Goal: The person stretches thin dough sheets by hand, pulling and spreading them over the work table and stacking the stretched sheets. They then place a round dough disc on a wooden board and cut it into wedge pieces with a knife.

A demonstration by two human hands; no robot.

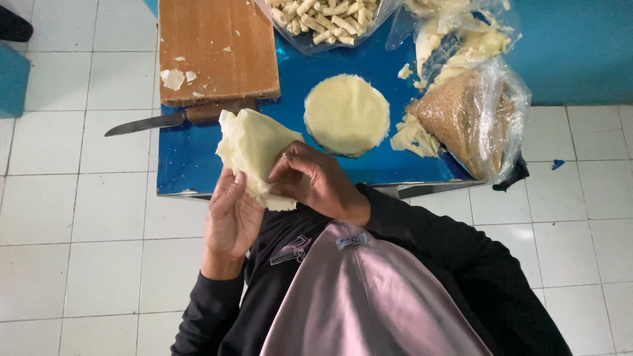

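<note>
My left hand (231, 214) lies palm up under a thin, pale yellow dough sheet (254, 148), which drapes over its fingers. My right hand (310, 181) pinches the sheet's right edge from above. Both hands hover at the near edge of a low blue table (191, 168). Just beyond them, a round stack of the same pale sheets (346, 113) rests on the table.
A wooden cutting board (217, 46) with dough scraps lies at the table's left, a knife (158, 120) sticking out under its near edge. A bag of rolled sticks (326, 20), a bag of brown crumbs (465, 122) and dough trimmings (412, 137) sit at the back and right. White tiled floor surrounds.
</note>
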